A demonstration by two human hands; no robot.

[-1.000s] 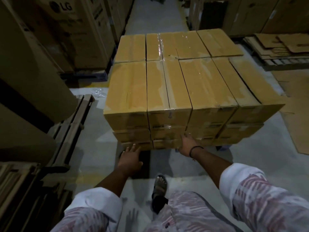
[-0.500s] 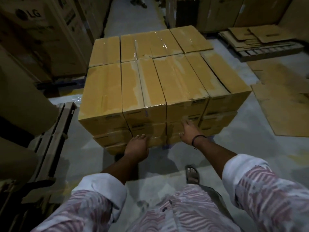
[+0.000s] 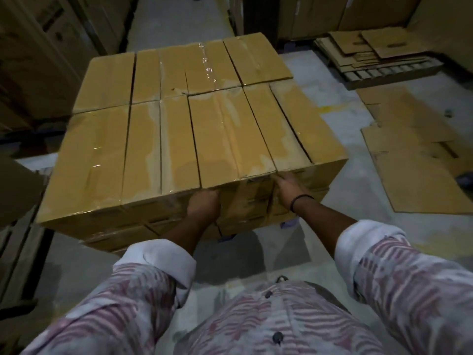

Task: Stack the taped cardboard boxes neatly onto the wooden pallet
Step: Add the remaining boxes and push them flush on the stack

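Note:
A block of taped cardboard boxes [image 3: 97, 160] stands in front of me, several long boxes per layer, with clear tape shining on their tops. The pallet under them is hidden by the stack. My left hand [image 3: 203, 208] grips the near end of one top-layer box [image 3: 230, 139] at its left lower corner, fingertips tucked out of sight. My right hand [image 3: 288, 187], with a black wristband, holds the same box's near right corner, fingers reaching into the seam beside the neighbouring box [image 3: 307, 139].
Flattened cardboard sheets [image 3: 414, 160] lie on the concrete floor to the right. A low pallet with folded cartons [image 3: 378, 55] sits at the back right. Tall cartons [image 3: 38, 60] line the left, with wooden pallets [image 3: 15, 252] leaning below them. An aisle [image 3: 179, 19] runs behind the stack.
I have come closer to the stack. Both hands moved up from the lower layers to the near end of a top-layer box and took hold of it.

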